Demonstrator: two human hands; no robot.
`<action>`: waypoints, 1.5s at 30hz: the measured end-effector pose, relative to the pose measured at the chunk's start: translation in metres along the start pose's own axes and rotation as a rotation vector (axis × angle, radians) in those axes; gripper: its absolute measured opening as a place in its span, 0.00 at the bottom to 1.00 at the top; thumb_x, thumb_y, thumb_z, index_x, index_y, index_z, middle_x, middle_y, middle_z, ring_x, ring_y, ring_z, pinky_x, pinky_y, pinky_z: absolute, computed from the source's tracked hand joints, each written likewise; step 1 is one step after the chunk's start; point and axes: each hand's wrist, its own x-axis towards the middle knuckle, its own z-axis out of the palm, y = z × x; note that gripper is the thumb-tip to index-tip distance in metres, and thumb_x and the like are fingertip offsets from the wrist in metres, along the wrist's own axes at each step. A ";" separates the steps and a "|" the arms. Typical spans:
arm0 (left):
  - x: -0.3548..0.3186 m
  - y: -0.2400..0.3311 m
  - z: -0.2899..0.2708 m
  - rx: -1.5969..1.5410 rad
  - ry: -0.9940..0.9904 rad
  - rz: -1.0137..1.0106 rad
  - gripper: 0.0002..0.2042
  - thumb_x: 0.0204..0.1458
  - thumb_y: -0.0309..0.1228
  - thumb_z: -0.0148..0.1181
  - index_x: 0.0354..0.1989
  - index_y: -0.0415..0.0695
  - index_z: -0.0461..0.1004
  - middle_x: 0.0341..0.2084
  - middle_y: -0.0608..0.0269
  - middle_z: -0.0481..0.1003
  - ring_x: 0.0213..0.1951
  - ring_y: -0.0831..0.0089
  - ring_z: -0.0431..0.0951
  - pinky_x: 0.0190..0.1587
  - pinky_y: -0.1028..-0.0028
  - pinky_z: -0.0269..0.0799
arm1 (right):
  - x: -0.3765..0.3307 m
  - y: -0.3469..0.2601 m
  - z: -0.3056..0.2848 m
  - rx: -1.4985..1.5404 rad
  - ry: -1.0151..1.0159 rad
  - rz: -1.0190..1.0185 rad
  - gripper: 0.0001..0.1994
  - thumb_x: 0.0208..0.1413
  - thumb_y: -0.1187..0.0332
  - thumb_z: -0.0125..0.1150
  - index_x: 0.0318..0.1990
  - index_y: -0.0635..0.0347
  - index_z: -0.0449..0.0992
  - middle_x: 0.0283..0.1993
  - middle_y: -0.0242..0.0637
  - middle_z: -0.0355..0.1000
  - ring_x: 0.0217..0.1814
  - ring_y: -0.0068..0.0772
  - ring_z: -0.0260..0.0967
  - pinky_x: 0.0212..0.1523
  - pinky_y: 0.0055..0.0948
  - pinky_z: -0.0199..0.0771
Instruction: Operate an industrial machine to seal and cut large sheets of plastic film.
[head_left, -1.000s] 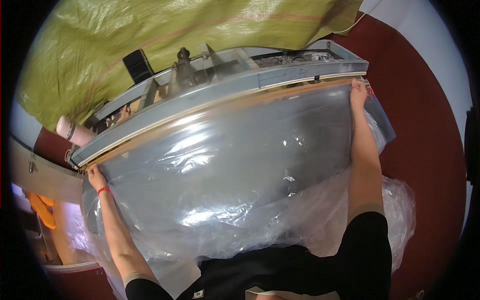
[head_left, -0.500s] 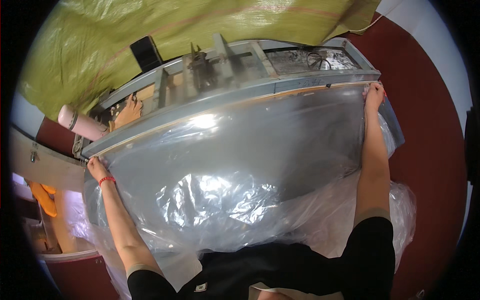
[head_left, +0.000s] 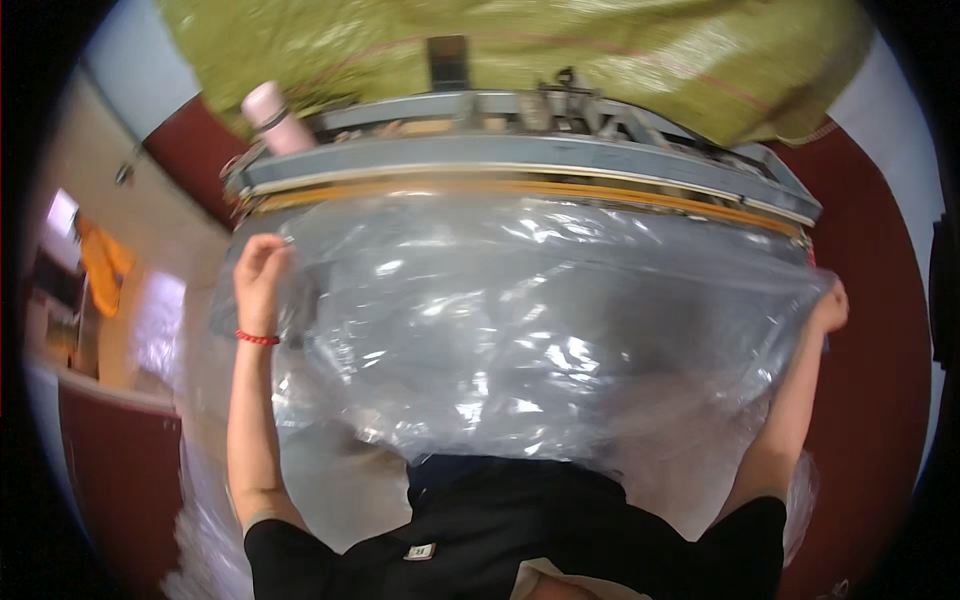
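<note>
A wide sheet of clear plastic film (head_left: 480, 330) spreads before me, wrinkled and shiny, over a grey surface. At its far left corner, my left hand (head_left: 260, 268), with a red bead bracelet at the wrist, is closed in a pinch on the film. My right hand (head_left: 830, 306) grips the right corner, drawing that side into taut folds. Beyond the film runs a long grey metal frame (head_left: 520, 155) with an orange strip (head_left: 420, 190) along its near side. Both hands are apart from the frame.
A pink bottle (head_left: 278, 120) leans at the frame's left end. A dark phone (head_left: 448, 64) lies on a yellow-green woven sheet (head_left: 620, 40) behind. Metal fittings (head_left: 570, 100) stand in the frame. An orange cloth item (head_left: 103, 265) is at far left; more film hangs low on both sides.
Both hands have come back from the frame's ends toward me, bringing the film's far edge off the strip. The view has turned. Another person's hand, earlier inside the frame, no longer shows clearly.
</note>
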 end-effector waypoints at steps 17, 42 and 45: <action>-0.103 0.099 -0.028 0.338 -0.273 0.120 0.06 0.47 0.26 0.54 0.31 0.37 0.69 0.26 0.65 0.71 0.29 0.78 0.70 0.34 0.78 0.66 | -0.393 -0.409 0.052 1.038 -1.604 -0.862 0.11 0.43 0.63 0.60 0.30 0.60 0.72 0.31 0.37 0.69 0.37 0.31 0.67 0.38 0.29 0.66; 0.049 -0.096 -0.169 0.855 0.591 -0.027 0.07 0.47 0.29 0.51 0.31 0.40 0.71 0.29 0.58 0.73 0.33 0.67 0.72 0.37 0.71 0.66 | 0.046 0.147 -0.079 -0.075 -0.297 0.180 0.13 0.44 0.61 0.59 0.29 0.64 0.76 0.27 0.33 0.73 0.30 0.22 0.66 0.35 0.23 0.65; 0.086 -0.131 -0.130 0.383 0.259 -0.201 0.17 0.51 0.38 0.49 0.42 0.37 0.68 0.38 0.59 0.71 0.42 0.71 0.69 0.46 0.75 0.62 | 0.021 0.095 -0.048 -0.446 -0.342 0.328 0.21 0.37 0.50 0.60 0.29 0.61 0.76 0.28 0.40 0.73 0.32 0.31 0.69 0.35 0.31 0.66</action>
